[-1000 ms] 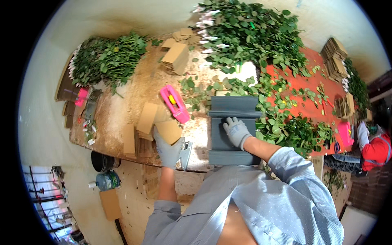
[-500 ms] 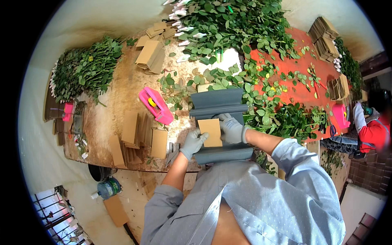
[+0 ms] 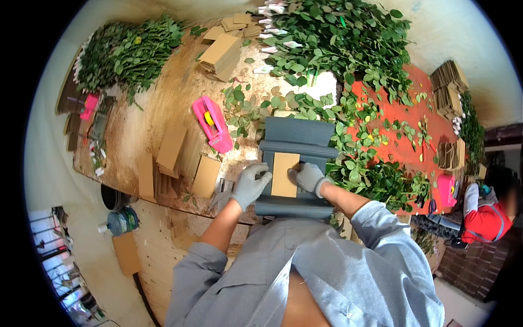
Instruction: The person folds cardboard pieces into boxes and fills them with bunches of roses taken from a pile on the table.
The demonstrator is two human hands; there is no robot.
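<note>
A tan cardboard piece [image 3: 285, 175] lies upright on the dark grey ribbed tray-like stand [image 3: 299, 131] before me. My right hand [image 3: 310, 180], in a grey glove, is at the card's right edge, its fingers bent and gripping that side. To the left of the card, apart from it, is my gloved left hand [image 3: 251, 185]; its fingers are loosely curled, with a gap to the thumb and nothing visible between them. Beyond the left hand stands a pink tape dispenser [image 3: 213, 126] with a yellow core.
Cardboard stacks [image 3: 173, 150] stand on the table at left, with another cardboard pile [image 3: 220, 54] behind. Leafy stems [image 3: 338, 49] fill the back, and loose leaves [image 3: 354, 125] cover the red surface [image 3: 397, 122]. A person in red [image 3: 487, 220] is at far right.
My left hand has let go of the card and drawn left. The card now sits more upright on the stand, with my right hand lower at its right edge. The view has shifted.
</note>
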